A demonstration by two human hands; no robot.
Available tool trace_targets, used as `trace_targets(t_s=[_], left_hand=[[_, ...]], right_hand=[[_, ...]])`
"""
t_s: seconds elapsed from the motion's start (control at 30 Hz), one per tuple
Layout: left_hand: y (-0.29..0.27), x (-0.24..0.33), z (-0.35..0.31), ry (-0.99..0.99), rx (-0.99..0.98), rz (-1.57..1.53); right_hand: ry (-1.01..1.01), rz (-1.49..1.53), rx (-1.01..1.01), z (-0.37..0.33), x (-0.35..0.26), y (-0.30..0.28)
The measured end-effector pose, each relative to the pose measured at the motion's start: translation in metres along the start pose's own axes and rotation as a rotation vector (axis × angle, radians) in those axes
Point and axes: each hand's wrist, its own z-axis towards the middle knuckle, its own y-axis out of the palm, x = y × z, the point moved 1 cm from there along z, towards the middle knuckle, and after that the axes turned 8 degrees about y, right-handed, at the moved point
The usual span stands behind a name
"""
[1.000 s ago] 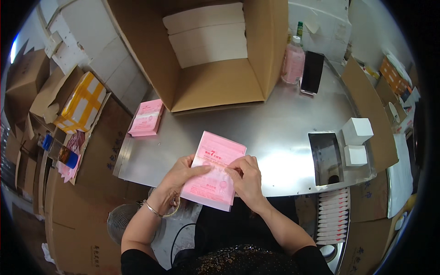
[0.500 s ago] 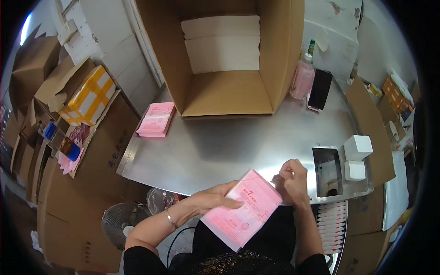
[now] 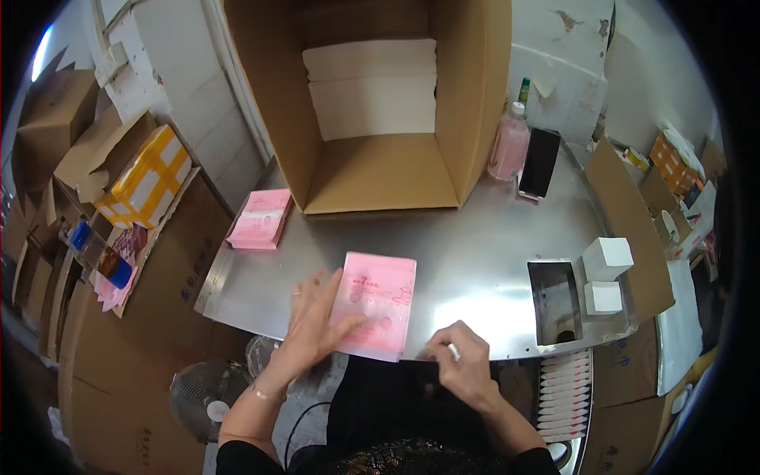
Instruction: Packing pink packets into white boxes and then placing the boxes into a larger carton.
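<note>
A flat pink packet point(image 3: 374, 305) lies on the steel table point(image 3: 475, 253) near its front edge. My left hand point(image 3: 313, 324) rests flat on the packet's left side, fingers spread. My right hand point(image 3: 461, 368) sits at the table's front edge just right of the packet's lower corner, fingers curled; what it pinches, if anything, I cannot make out. A small stack of pink packets point(image 3: 260, 219) lies at the table's left end. A big open cardboard box point(image 3: 372, 170) lies on its side at the back, with white flat stacks point(image 3: 372, 87) inside.
A pink bottle point(image 3: 509, 146) and a dark phone point(image 3: 540, 162) stand at the back right. Two small white boxes point(image 3: 606, 273) sit by a rectangular slot point(image 3: 554, 301) in the table. Cardboard cartons point(image 3: 134, 174) crowd the left, a fan point(image 3: 204, 396) stands below.
The pink packet, held up in both hands before, now lies flat on the table. My left hand presses on it and my right hand has come off to its lower right corner.
</note>
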Motion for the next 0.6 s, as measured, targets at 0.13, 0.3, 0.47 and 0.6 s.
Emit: trace_targets(t_s=[0.13, 0.3, 0.47, 0.6], left_hand=[[0.006, 0.049, -0.051, 0.354, 0.098, 0.123], [0.003, 0.028, -0.099, 0.098, 0.089, -0.076], [-0.013, -0.046, -0.157, -0.141, 0.075, 0.311], [-0.017, -0.132, -0.215, -0.319, -0.345, 1.138]], right_hand=[[0.125, 0.245, -0.144, -0.010, -0.035, 0.040], [0.633, 0.887, -0.516, -0.026, -0.017, 0.087], [0.051, 0.192, -0.718, -0.035, -0.026, 0.062], [0.274, 0.240, -0.663, -0.034, -0.025, 0.003]])
